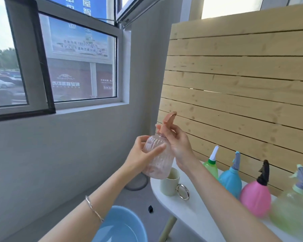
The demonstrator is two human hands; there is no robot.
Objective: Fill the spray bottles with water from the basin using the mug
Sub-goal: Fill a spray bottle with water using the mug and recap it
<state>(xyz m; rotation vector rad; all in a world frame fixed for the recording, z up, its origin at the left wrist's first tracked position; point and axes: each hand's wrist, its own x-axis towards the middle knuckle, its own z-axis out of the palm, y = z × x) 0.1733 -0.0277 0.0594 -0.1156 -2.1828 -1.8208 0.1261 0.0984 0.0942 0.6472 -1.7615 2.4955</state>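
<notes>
We hold the ribbed, clear pink plastic spray bottle (pixel 158 157) aloft: left hand (pixel 143 155) wraps its body, right hand (pixel 179 143) pinches the peach pump collar. Cream mug (pixel 169 183) at five o'clock; blue basin (pixel 120 226) at seven.

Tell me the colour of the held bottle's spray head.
Peach-orange spray head, head view.

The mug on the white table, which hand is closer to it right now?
Right. The right hand grips the pink bottle's pump top, its wrist passing just above the mug. The left hand holds the bottle's body, further left.
</notes>
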